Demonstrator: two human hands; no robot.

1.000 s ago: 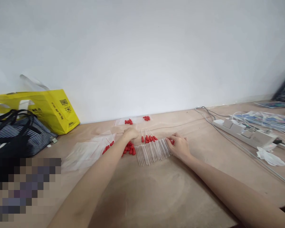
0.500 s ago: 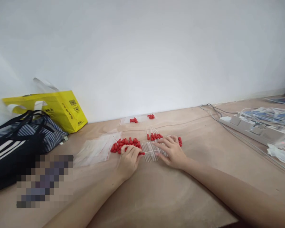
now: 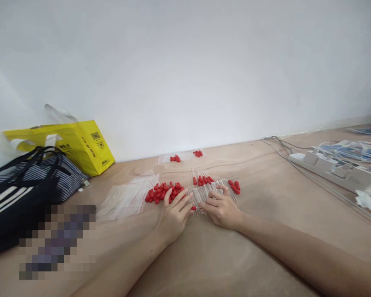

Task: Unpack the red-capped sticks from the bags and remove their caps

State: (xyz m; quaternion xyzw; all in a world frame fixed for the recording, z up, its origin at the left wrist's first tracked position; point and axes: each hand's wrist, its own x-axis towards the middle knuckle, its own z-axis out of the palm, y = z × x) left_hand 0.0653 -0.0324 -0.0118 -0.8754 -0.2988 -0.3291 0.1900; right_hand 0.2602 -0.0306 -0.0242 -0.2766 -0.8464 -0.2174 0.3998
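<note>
My left hand reaches over the near edge of the loose red rubber bulbs. A red bulb pokes out past its fingers, pinched there with the thumb mostly hidden. My right hand rests at a row of clear glass tubes, its fingers curled together near the bulb, seemingly around a thin tube whose length is mostly covered. Behind the row lie several droppers, red bulbs fitted on clear tubes. More red bulbs lie right of the row.
Clear plastic bags lie left of the bulbs. Bagged red-bulbed droppers sit by the wall. A yellow bag and a dark striped bag stand left. At right are a white power strip, cables and a crumpled tissue.
Both hands have come closer together and slightly nearer to me. My right hand's fingers have curled in, uncovering more of the tube row. The bulb at my left hand has shifted right.
</note>
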